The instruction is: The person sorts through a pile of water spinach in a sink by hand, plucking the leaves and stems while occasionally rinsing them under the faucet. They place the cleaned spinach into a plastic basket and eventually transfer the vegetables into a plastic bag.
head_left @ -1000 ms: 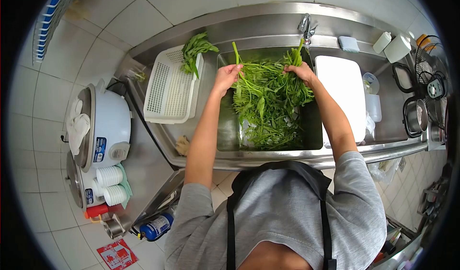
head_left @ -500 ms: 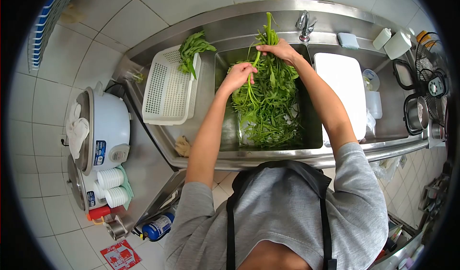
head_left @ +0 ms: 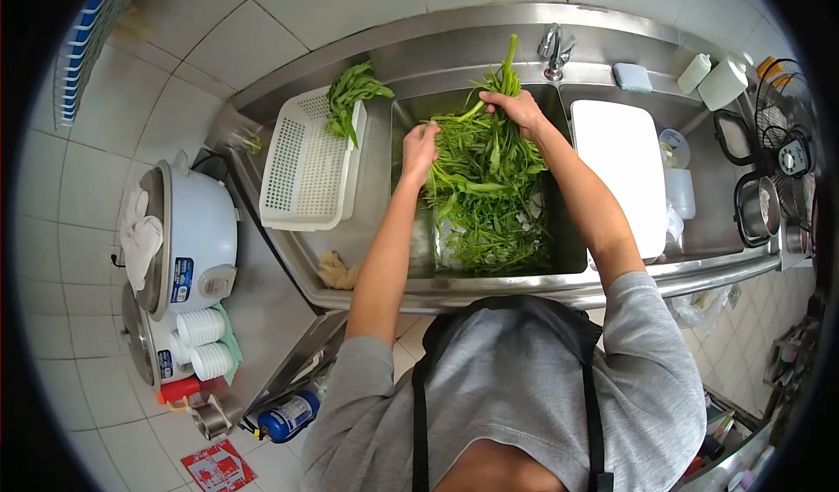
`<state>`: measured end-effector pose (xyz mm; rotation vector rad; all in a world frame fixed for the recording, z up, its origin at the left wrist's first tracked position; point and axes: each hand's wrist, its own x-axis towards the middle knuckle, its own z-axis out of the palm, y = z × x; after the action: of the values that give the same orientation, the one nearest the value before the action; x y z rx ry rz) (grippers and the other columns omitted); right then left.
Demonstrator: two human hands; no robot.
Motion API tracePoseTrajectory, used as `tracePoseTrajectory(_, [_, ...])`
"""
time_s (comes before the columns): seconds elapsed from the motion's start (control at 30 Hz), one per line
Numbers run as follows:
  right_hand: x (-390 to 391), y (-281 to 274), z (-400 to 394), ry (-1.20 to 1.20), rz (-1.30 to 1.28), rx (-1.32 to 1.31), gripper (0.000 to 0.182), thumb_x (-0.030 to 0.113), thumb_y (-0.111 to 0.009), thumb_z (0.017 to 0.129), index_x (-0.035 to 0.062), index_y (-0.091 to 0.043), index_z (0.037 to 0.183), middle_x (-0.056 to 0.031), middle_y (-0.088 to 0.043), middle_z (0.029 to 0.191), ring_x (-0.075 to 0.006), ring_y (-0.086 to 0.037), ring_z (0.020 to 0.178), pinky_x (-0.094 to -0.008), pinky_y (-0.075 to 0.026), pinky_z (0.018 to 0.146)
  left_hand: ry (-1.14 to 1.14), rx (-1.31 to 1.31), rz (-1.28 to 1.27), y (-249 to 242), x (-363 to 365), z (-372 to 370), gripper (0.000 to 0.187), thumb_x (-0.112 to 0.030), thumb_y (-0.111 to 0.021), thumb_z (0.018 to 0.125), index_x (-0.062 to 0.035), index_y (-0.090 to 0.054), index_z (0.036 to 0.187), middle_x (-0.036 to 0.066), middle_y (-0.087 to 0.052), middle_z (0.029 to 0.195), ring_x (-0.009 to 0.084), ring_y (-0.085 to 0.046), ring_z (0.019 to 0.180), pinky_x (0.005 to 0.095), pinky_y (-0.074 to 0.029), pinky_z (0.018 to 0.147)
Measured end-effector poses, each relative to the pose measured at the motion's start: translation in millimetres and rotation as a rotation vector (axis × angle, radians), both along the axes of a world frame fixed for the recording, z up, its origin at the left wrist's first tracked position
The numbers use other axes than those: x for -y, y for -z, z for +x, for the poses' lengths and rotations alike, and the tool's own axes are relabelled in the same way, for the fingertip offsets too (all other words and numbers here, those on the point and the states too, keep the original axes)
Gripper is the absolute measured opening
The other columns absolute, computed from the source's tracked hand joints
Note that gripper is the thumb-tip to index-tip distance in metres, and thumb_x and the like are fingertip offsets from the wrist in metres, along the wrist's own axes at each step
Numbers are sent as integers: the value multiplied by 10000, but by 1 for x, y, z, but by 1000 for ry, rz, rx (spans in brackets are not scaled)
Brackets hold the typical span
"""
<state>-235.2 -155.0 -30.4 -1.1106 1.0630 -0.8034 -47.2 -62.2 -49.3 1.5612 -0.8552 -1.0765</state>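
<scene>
A big heap of long-stemmed leafy greens (head_left: 489,204) fills the left sink basin (head_left: 570,239). My right hand (head_left: 517,112) is closed around a bunch of the greens at the back of the basin, thick pale stems pointing up beyond my fingers. At the basin's left side my left hand (head_left: 419,149) pinches a stem that stretches across from the bunch. Left of the basin stands a white perforated basket (head_left: 301,164), with a few leafy sprigs (head_left: 353,99) over its back right corner.
Behind the basins rises a tap (head_left: 555,51). A white board (head_left: 618,177) covers part of the right basin. A blue sponge (head_left: 632,77), white bottles (head_left: 724,83) and a black fan (head_left: 791,151) stand further right. A rice cooker (head_left: 205,230) is at the left.
My left hand has moved left and pulled the stem out more sideways. My right hand has shifted slightly right and down with the bunch.
</scene>
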Motion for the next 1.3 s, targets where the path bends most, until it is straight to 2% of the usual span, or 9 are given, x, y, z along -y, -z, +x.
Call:
tracePoseTrajectory(0.3, [5,15,-9,-248,401,367,208,259,-669,759,110,-526,737,25,-519,636,-107,-504,551,-292,-480,535,539,-160,96,-47,-4,-18,277,-259,-495,880,-15,-592,969,-100,-268,560,19,-225,440,191,-188,406])
tracePoseTrajectory(0.57, [-10,16,-7,-235,274,309,225,277,-687,742,96,-556,718,16,-521,646,-101,-507,561,-271,-470,550,273,-65,153,-23,1,-18,243,-245,-437,869,-31,-532,801,-61,-304,553,45,-276,427,217,-222,401])
tracePoseTrajectory(0.7, [-3,34,-12,-203,96,44,276,287,-711,713,62,-571,634,-59,-612,825,-197,-548,869,-345,-443,794,17,-64,222,24,-9,9,251,-274,-416,842,-53,-472,736,-36,-328,551,74,-302,425,235,-255,409])
tracePoseTrajectory(0.83, [-35,13,-21,-815,-43,-386,342,370,-725,670,46,-633,613,-189,-557,1103,-287,-356,1213,-351,-190,1055,-60,153,158,49,-19,37,269,-257,-367,851,-41,-486,743,2,-403,568,113,-394,460,261,-320,453])
tracePoseTrajectory(0.87, [-36,33,-19,-857,-24,-403,324,359,-727,675,58,-640,593,-96,-643,907,-207,-505,1060,-347,-230,1034,-51,185,104,52,-20,42,287,-241,-348,846,-21,-498,740,23,-444,585,134,-427,474,288,-359,478])
tracePoseTrajectory(0.97, [-35,40,-21,-714,23,-300,371,274,-696,731,18,-594,980,-76,-630,957,-202,-544,1006,-376,-333,988,-24,151,12,52,-23,45,285,-215,-356,878,-3,-531,802,40,-464,594,139,-460,481,280,-393,496])
tracePoseTrajectory(1.1, [-25,52,-24,-448,357,99,364,279,-660,769,-16,-573,963,-121,-643,850,-211,-615,823,-349,-517,728,229,173,103,29,-27,17,340,-329,-452,896,-6,-559,886,47,-474,607,140,-508,517,293,-418,512])
tracePoseTrajectory(1.17, [-25,46,-21,-426,388,178,367,253,-646,785,-20,-546,1008,-116,-641,845,-192,-633,708,-320,-545,622,406,585,107,19,-30,-13,370,-390,-523,840,-31,-597,891,88,-565,658,189,-573,606,341,-441,563])
tracePoseTrajectory(1.3, [-28,41,-10,-339,361,174,346,248,-642,788,0,-550,1010,-128,-627,910,-197,-626,746,-347,-540,659,480,754,246,16,-35,-45,340,-391,-645,716,-86,-639,867,140,-627,766,250,-613,737,361,-460,662])
